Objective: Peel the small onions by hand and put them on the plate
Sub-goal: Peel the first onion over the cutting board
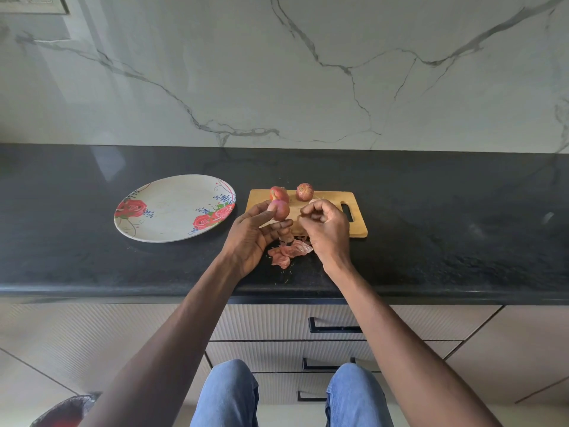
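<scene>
Head view: left hand (251,238) pinches onion (279,209); right hand (324,231) curled, grip contents unclear.

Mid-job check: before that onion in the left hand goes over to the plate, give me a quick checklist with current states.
1. Left hand grips the onion between thumb and fingertips: ok.
2. Held onion fully peeled: cannot tell; the side in view looks smooth and pink, the rest is hidden.
3. Right hand free of peel: cannot tell; its fingers are curled, possibly pinching a scrap.
4. Plate has bare room to receive it: ok.
5. Path leftward from the cutting board to the plate unobstructed: ok.
6. Peels piled on the counter, off the plate: ok.
</scene>
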